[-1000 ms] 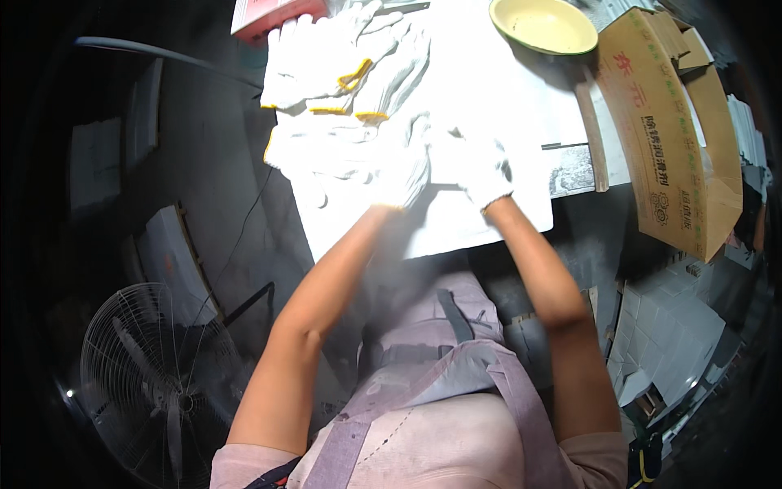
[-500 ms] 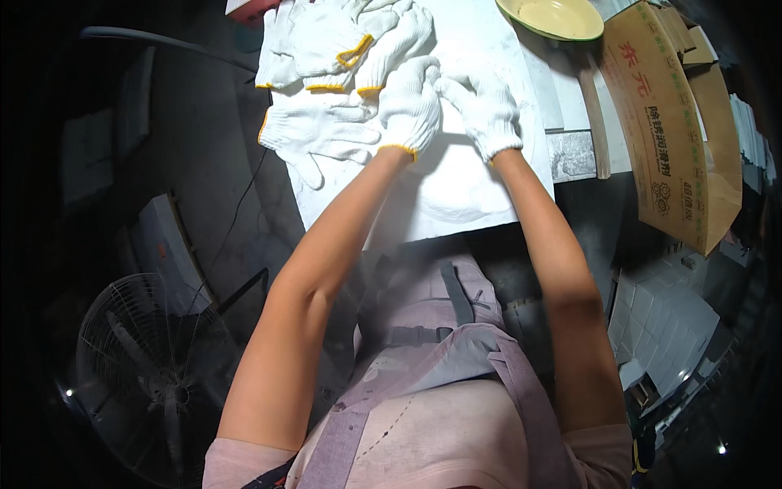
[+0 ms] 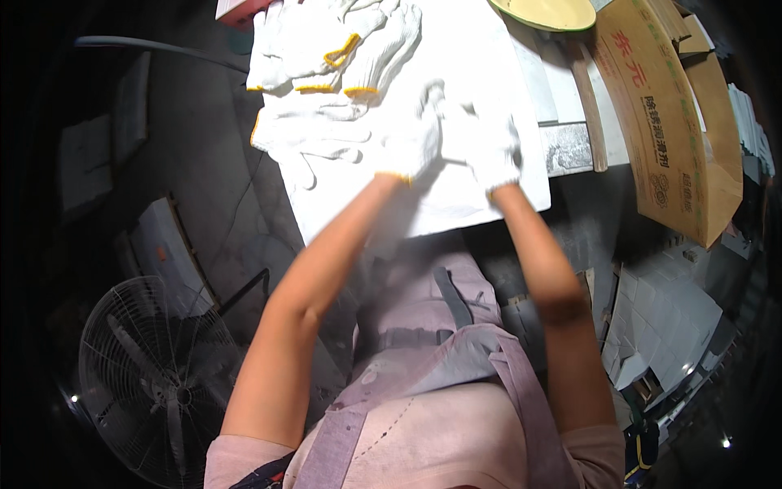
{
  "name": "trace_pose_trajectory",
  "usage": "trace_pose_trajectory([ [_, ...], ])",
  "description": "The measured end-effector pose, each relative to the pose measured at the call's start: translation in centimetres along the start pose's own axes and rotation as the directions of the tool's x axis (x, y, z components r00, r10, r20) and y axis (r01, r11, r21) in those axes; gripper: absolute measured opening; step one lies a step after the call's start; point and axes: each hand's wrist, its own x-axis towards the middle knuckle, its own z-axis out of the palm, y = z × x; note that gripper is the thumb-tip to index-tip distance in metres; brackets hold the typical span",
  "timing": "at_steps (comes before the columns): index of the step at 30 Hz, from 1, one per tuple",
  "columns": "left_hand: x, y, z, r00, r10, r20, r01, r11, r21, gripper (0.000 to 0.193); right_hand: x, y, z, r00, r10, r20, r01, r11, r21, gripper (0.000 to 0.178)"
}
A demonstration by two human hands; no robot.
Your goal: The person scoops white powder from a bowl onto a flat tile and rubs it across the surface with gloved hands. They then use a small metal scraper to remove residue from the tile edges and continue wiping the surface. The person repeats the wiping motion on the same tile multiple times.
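Observation:
Both my hands wear white knit gloves and are over a bright white sheet (image 3: 444,216). My left hand (image 3: 414,140), its cuff edged in yellow, is left of the sheet's middle; motion and glare smear its fingers. Just to its right, my right hand (image 3: 494,153) is level with it and a small gap apart, its fingers also washed out. Whether either hand holds anything is hidden by the blur. Beside my left hand lies a flat white glove (image 3: 305,134), fingers pointing right. Beyond it is a pile of white gloves (image 3: 305,49) with yellow-edged cuffs.
A cream bowl with a green rim (image 3: 554,14) stands at the far right. Right of it is an open brown cardboard box (image 3: 664,122). A wooden strip (image 3: 588,114) lies along the table's right side. A caged fan (image 3: 163,379) stands low on the left.
Both my hands have drawn nearer to my body over the sheet, still close together. The view has shifted slightly; the gloves on the left lie as before.

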Motion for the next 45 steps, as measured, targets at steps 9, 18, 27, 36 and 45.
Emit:
trace_pose_trajectory([
  [9,3.0,-0.9,0.4,0.959,0.282,-0.034,-0.271,0.944,0.188,0.028,2.6,0.4,-0.8,0.994,0.033,-0.103,-0.017,0.988,0.151,0.051],
  [18,-4.4,0.2,1.6,0.942,0.181,0.283,-0.135,0.976,-0.173,0.034,-7.9,0.5,-2.1,0.906,0.321,-0.275,-0.284,0.944,0.168,0.043],
  [27,-0.2,-1.6,2.9,0.958,0.139,0.249,-0.127,0.990,-0.063,0.031,-3.6,1.0,-2.3,0.990,-0.057,-0.126,0.030,0.978,-0.207,0.037],
  [36,-1.1,-2.7,2.5,0.921,0.326,0.214,-0.349,0.933,0.083,0.035,-3.7,0.3,-2.9,0.984,-0.040,-0.175,0.028,0.997,-0.075,0.037],
  [45,0.0,-2.7,2.8,0.935,0.300,0.191,-0.343,0.900,0.267,0.041,-0.4,0.5,-3.2,0.971,0.081,-0.224,-0.058,0.993,0.107,0.042],
])
